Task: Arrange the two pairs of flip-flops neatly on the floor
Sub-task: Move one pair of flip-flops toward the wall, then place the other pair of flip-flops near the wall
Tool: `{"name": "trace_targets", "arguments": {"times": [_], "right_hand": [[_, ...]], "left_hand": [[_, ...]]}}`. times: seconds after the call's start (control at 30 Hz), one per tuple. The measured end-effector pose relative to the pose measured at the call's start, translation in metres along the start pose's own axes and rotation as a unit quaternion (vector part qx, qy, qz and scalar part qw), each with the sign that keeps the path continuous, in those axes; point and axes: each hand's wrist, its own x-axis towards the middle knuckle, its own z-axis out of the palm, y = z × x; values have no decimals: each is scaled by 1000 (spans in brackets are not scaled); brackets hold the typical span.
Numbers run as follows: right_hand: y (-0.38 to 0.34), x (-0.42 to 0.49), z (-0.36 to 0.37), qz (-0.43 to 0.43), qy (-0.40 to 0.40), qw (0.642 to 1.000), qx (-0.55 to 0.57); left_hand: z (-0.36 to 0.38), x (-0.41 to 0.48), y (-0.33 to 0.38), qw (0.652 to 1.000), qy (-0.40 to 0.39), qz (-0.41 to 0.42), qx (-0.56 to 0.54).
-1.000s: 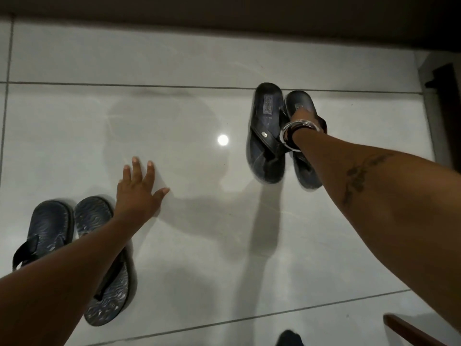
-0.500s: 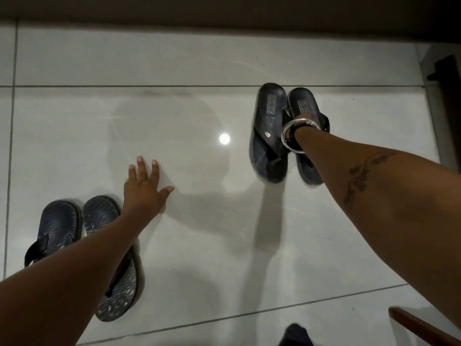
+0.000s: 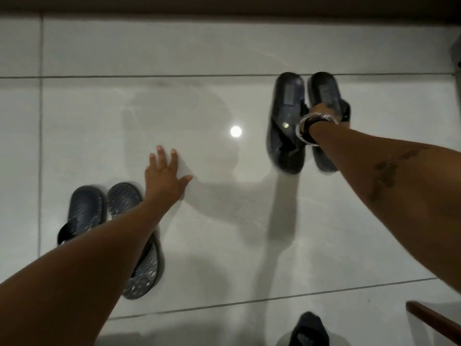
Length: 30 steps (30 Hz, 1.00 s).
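While the left hand (image 3: 166, 176) was spread flat on the floor (image 3: 224, 221), the light, bendy far flip-flops (image 3: 287, 121) were apparently gripped by the right hand (image 3: 323, 109) at the straps.

You've got glossy pale floor tiles (image 3: 224, 245), matt wavy-textured dark rubbery flip-flops (image 3: 142, 278), shiny metal bangles (image 3: 303, 127) on your wrist

- The left hand (image 3: 166, 177) is stretched forward on a bare, nearly straight forearm, palm down, fingers (image 3: 159, 156) spread wide and the thumb angled out to the right; it grips nothing.
- The right hand (image 3: 324, 109) is reached far forward and mostly hidden behind its own wrist, so its grip cannot be told.
- The right wrist wears stacked bangles (image 3: 308, 127).
- The right forearm carries a dark tattoo (image 3: 389, 171) on its upper side.
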Motion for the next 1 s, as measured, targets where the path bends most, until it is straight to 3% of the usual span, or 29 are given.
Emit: {"name": "trace_targets", "arguments": {"times": [0.1, 0.17, 0.23, 0.33, 0.4, 0.47, 0.6, 0.77, 1.0], "right_hand": [[-22, -53, 8, -9, 114, 984, -137], [-41, -102, 26, -149, 168, 961, -159], [-58, -157, 54, -304, 128, 931, -156], [-82, -225, 104, -406, -10, 892, -199], [-88, -254, 138, -378, -73, 888, -252], [-82, -274, 167, -305, -118, 905, -274], [-67, -293, 192, -248, -96, 923, -279], [-68, -295, 181, -248, -112, 917, -292], [-75, -299, 179, -226, -111, 924, -288]], "left_hand": [[-24, -4, 5, 998, -57, -10, -6], [-41, -12, 3, 998, -45, -30, -43], [-54, -34, -15, 993, 38, -71, -81], [-61, -84, -54, 977, 146, -140, -65], [-58, -113, -80, 973, 135, -179, -46], [-49, -134, -100, 974, 73, -215, -20], [-26, -158, -120, 975, -18, -222, 3], [-12, -152, -111, 966, -25, -251, -54], [-36, -137, -126, 975, -18, -215, -48]]}}
